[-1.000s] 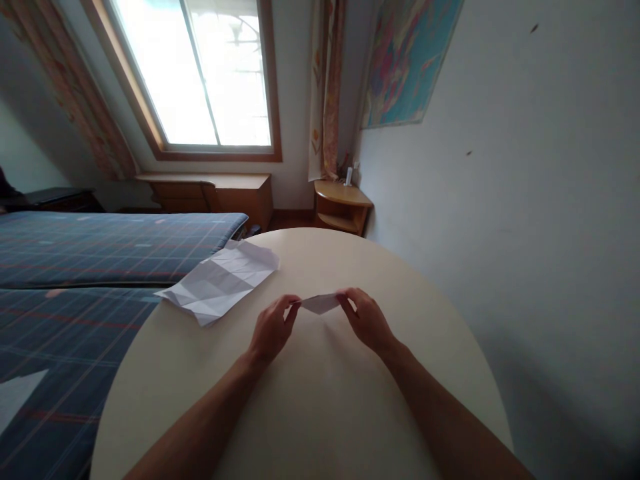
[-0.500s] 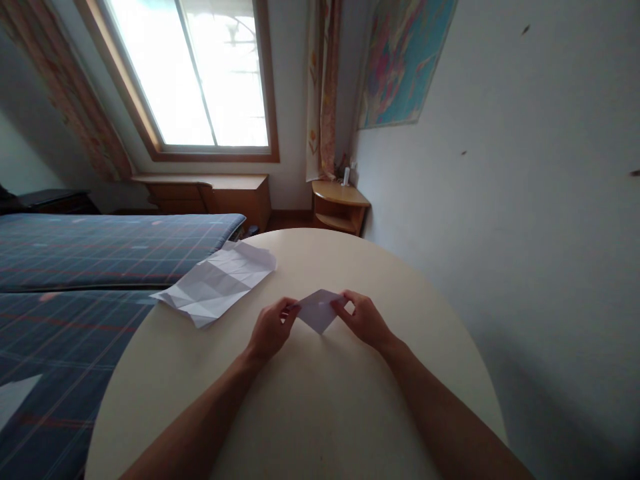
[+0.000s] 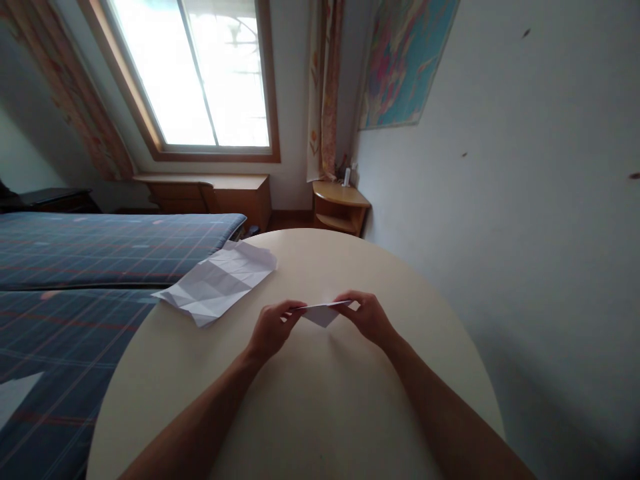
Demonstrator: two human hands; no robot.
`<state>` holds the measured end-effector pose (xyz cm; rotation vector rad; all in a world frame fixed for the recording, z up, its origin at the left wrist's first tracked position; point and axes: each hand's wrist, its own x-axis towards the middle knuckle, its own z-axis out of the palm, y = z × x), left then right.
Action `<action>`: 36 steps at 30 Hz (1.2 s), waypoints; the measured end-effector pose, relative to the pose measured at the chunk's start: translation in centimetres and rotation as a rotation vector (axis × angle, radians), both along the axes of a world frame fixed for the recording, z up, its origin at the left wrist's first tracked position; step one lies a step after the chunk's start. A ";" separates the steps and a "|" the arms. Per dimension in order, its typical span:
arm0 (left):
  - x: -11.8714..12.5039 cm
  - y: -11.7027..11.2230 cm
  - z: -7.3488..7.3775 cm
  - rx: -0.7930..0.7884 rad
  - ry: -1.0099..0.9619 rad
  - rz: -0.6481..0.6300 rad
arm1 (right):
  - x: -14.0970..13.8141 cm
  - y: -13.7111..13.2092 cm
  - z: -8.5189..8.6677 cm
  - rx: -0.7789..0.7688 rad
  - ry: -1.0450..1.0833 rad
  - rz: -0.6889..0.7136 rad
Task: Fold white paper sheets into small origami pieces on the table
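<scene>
1. A person's bare forearms stretched across the round table [image 3: 325, 413], and the hands met near its middle.
2. The left hand [image 3: 273, 328] pinched the left tip of a small folded paper [image 3: 323, 312], fingers closed on it.
3. The right hand [image 3: 370, 317] gripped the right tip the same way.
4. The paper hung between the hands just above the table, lower point down; I could not tell whether it touched.
5. A creased sheet [image 3: 217, 283] lay at the table's far left edge, well apart from the hands, overhanging toward the bed [image 3: 100, 247].
6. Beyond the table stood a shelf [image 3: 340, 200], with a map [image 3: 405, 60] and a window [image 3: 200, 73] above.
</scene>
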<state>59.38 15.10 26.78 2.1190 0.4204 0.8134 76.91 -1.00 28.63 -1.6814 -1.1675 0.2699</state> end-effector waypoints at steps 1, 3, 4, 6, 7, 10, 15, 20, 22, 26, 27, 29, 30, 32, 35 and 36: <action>0.1 0.0 0.1 -0.018 0.012 0.010 | 0.2 0.1 -0.1 0.003 0.032 -0.018; 0.2 0.0 0.3 -0.055 0.028 0.028 | 0.6 0.3 -0.5 0.036 0.143 -0.033; 0.2 0.0 0.3 -0.071 0.033 0.034 | 0.8 0.5 -0.8 0.061 0.216 -0.029; 0.3 -0.2 0.1 -0.096 0.049 0.034 | 1.0 0.9 -1.3 0.116 0.364 -0.003; 0.3 -0.3 0.0 -0.094 0.068 0.026 | 1.1 1.0 -1.5 0.141 0.425 0.005; 0.0 -0.7 -0.3 0.039 0.157 -0.017 | 1.1 1.3 -1.9 0.157 0.525 -0.006; -0.4 -1.3 -0.6 0.342 0.241 -0.036 | 1.2 1.3 -2.6 0.056 0.452 -0.027; -0.1 -1.2 -0.6 0.310 0.303 0.000 | 1.2 1.2 -3.2 -0.028 0.234 -0.122; 0.0 -1.2 -0.5 0.277 0.332 0.031 | 0.7 1.0 -2.7 -0.058 0.085 -0.197; 0.2 -1.1 -0.5 0.280 0.353 0.088 | -0.9 0.7 -1.1 -0.179 -0.324 -0.206; 0.2 -1.1 -0.5 0.298 0.346 0.095 | -1.3 0.7 -0.8 -0.213 -0.387 -0.158; 0.1 -1.0 -0.7 0.334 0.323 0.100 | -2.0 0.7 -0.5 -0.276 -0.476 -0.055; 0.1 -1.0 -0.8 0.346 0.308 0.100 | -2.3 0.7 -0.5 -0.303 -0.507 -0.016; 0.0 -1.0 -0.9 0.351 0.274 0.101 | -2.5 0.8 -0.8 -0.340 -0.540 0.042; -0.2 -1.1 -0.9 0.305 0.218 0.110 | -2.3 0.9 -1.2 -0.342 -0.554 0.100; -0.2 -1.1 -0.8 0.281 0.199 0.113 | -2.2 0.9 -1.3 -0.333 -0.560 0.121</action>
